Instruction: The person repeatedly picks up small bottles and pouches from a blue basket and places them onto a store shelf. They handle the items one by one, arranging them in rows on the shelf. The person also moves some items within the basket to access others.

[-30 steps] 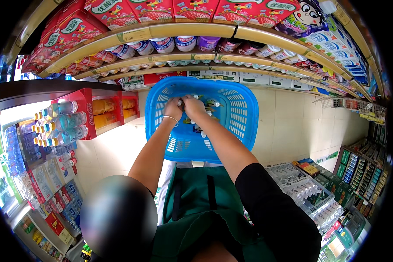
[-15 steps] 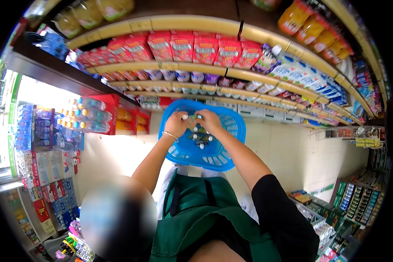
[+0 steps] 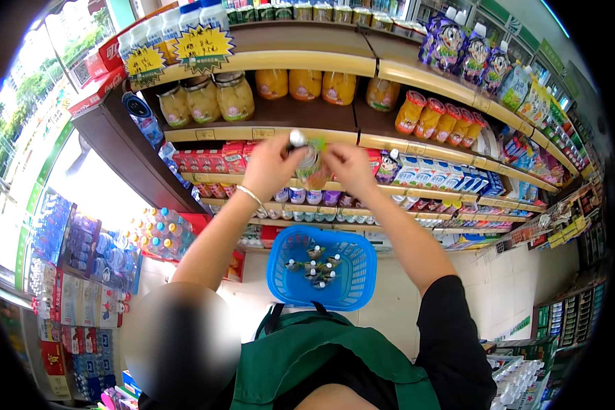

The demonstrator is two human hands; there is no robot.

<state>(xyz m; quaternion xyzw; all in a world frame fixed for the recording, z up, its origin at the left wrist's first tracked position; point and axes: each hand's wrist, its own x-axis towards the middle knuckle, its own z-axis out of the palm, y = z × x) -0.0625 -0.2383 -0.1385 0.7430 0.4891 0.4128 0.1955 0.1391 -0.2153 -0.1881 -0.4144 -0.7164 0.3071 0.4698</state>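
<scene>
Raised in front of the shelves, my left hand (image 3: 270, 167) grips a small spouted drink pouch (image 3: 310, 162) with a white cap, green and orange-brown in colour. The fingers of my right hand (image 3: 350, 168) are closed at the pouch's right edge; whether a second pouch is there I cannot make out. Below my hands, the blue plastic basket (image 3: 369, 273) stands on the floor at the shelf foot. In it are several dark, white-capped pouches (image 3: 314, 266), standing loosely in the middle.
Ahead, the shelf holds jars of yellow fruit (image 3: 306, 86), purple spouted pouches (image 3: 451, 48) on the top board, and red cartons (image 3: 215, 160). Bottled drinks (image 3: 160, 232) are stacked on the left by the window. A wire rack (image 3: 526, 229) stands to the right.
Both my hands have come up out of the basket to shelf height, bringing the pouch along. The view has tilted up, so the upper shelves show and the basket sits lower.
</scene>
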